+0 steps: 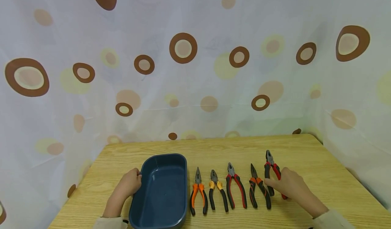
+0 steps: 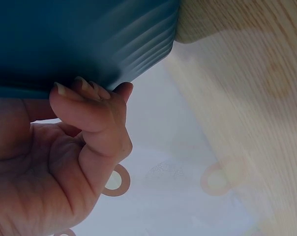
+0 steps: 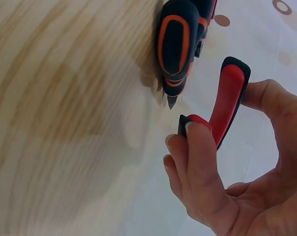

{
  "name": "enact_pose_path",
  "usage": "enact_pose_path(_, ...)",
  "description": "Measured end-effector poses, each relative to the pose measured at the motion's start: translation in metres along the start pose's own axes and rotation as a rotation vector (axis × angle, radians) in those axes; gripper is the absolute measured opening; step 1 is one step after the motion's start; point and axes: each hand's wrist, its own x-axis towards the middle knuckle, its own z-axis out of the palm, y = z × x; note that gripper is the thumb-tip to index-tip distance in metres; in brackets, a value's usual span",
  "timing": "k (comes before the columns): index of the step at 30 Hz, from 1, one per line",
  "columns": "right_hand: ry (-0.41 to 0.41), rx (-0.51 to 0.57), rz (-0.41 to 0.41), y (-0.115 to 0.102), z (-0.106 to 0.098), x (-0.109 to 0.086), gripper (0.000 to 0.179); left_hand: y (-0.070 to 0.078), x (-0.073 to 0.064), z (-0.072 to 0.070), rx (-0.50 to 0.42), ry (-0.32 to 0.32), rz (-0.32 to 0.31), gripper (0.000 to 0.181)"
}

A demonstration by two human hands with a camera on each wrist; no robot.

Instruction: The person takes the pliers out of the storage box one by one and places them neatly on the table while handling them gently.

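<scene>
My left hand holds the left rim of a dark blue plastic bin. In the left wrist view its curled fingertips press the bin's outer wall. At the right end of a row, my right hand grips red-and-black combination pliers by the handles. Thumb and fingers lie on opposite handles in the right wrist view, and the handles stand spread. Just left of them lie orange-and-black long-nose pliers, whose handle also shows near the right hand.
Between bin and right hand, the wooden table also bears orange-handled needle-nose pliers, yellow-and-black pliers and another red-and-black pair. A spotted white curtain hangs behind and at both sides.
</scene>
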Motion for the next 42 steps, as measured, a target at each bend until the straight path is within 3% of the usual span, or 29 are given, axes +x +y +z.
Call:
enact_pose_path(6,-0.039,-0.039,0.016,0.009,-0.002,0.001,0.062,0.001,0.000,0.000,-0.019,0.000,-0.006,0.015)
enact_pose_path(18,-0.095,-0.046,0.033,0.024,0.000,0.000,0.046,0.000,0.002,0.001,0.000,0.001,-0.002,0.015)
enact_pose_path(25,-0.136,-0.084,0.057,0.030,0.003,0.002,0.053,-0.001,0.000,0.001,-0.014,-0.004,-0.003,0.016)
enact_pose_path(32,-0.124,-0.104,0.061,0.030,0.003,0.002,0.049,0.000,0.001,0.002,-0.014,-0.003,-0.004,0.017)
enact_pose_path(42,-0.133,-0.104,0.085,0.031,0.007,0.000,0.058,0.000,0.000,0.001,-0.015,-0.014,-0.014,0.019)
